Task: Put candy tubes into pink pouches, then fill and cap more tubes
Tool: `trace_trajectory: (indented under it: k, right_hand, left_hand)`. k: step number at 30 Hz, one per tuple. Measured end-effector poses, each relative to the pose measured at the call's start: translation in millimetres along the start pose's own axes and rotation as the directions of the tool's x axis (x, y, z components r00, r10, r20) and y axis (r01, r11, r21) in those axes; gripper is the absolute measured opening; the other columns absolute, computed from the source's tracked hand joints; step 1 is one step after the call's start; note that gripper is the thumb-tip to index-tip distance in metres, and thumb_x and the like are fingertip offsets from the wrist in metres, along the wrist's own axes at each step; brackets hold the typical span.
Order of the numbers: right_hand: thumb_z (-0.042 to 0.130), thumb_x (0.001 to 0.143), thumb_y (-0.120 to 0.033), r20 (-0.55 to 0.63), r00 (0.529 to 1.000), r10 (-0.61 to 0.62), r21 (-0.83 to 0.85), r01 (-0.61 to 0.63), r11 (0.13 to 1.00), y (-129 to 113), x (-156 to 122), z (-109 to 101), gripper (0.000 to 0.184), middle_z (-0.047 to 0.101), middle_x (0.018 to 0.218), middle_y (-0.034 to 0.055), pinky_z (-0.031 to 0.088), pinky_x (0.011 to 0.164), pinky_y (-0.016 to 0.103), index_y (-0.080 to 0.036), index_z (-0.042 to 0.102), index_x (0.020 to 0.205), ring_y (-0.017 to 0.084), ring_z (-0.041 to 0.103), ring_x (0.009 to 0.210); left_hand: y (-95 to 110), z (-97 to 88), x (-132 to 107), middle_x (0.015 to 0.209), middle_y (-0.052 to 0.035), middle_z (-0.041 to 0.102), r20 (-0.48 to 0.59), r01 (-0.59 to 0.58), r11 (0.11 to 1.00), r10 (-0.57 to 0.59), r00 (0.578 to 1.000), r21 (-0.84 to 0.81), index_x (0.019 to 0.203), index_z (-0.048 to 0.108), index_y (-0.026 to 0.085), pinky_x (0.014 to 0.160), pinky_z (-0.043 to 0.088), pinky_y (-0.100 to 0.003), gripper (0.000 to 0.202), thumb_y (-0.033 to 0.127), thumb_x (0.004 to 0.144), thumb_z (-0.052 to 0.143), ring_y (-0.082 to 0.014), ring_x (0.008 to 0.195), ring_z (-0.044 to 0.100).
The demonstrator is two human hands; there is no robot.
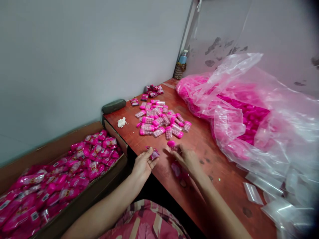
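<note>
My left hand (142, 163) pinches a small printed pink and purple wrapper (155, 154) at the table's front edge. Just right of it, my right hand (185, 159) has its fingers closed around a small candy bottle; its round pink cap (171, 143) shows past the fingertips, while the rest is mostly hidden and blurred. Beyond both hands lies a loose pile of small clear bottles (159, 120) with pink caps and pale pink balls inside. Behind that pile is a heap of printed wrappers (154, 90), with a couple of single ones beside it.
A cardboard box (113, 132) of pink packaged bottles (82, 159) stands at left. On the red table (224, 186) are a grey-green case (114, 106), a white crumpled scrap (122, 122), a big clear bag (229, 136) of pink pieces, clear plastic sleeves (253, 193) and a woven holder (179, 70).
</note>
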State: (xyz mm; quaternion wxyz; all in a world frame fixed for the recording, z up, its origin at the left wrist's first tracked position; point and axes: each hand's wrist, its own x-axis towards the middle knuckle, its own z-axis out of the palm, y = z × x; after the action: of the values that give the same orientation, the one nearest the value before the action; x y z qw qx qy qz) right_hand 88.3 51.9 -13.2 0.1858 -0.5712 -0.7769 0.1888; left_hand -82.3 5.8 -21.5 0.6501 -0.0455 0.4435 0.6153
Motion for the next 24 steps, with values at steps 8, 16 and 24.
trace_trajectory:
  k: [8,16,24]
  right_hand:
    - [0.049,0.082,-0.046,0.179,0.960,0.216,0.807,-0.268,0.525,-44.2,-67.6,29.2,0.027,0.059,0.068,-0.0010,0.044,0.042,0.024,-0.022,0.049,0.096,0.014,0.054,0.048]
    - [0.055,0.079,-0.043,0.182,0.954,0.240,0.849,-0.275,0.451,-44.2,-63.6,38.6,0.027,0.057,0.060,-0.0026,0.043,0.038,0.020,-0.019,0.051,0.090,0.011,0.053,0.043]
    - [0.060,0.076,-0.043,0.218,0.947,0.236,0.929,-0.275,0.246,-40.4,-64.6,42.1,0.028,0.059,0.064,-0.0017,0.040,0.036,0.017,-0.017,0.051,0.084,0.008,0.051,0.042]
  left_hand:
    - [-13.4,11.6,0.8,0.066,-0.0028,0.063,0.062,0.013,0.999,-0.009,0.998,-0.051,0.076,0.058,0.012,0.058,0.053,-0.024,0.008,0.017,0.075,0.064,-0.0119,0.058,0.061]
    - [-16.7,20.6,-8.2,0.059,-0.0002,0.059,0.210,-0.015,0.998,0.003,0.978,0.054,0.070,0.055,0.011,0.049,0.046,-0.020,0.028,0.029,0.062,0.075,-0.0096,0.049,0.055]
    - [-16.9,22.4,-9.4,0.059,0.0006,0.058,0.367,-0.161,0.951,0.056,0.929,0.262,0.071,0.055,0.011,0.051,0.042,-0.021,0.034,0.036,0.060,0.075,-0.0089,0.049,0.052]
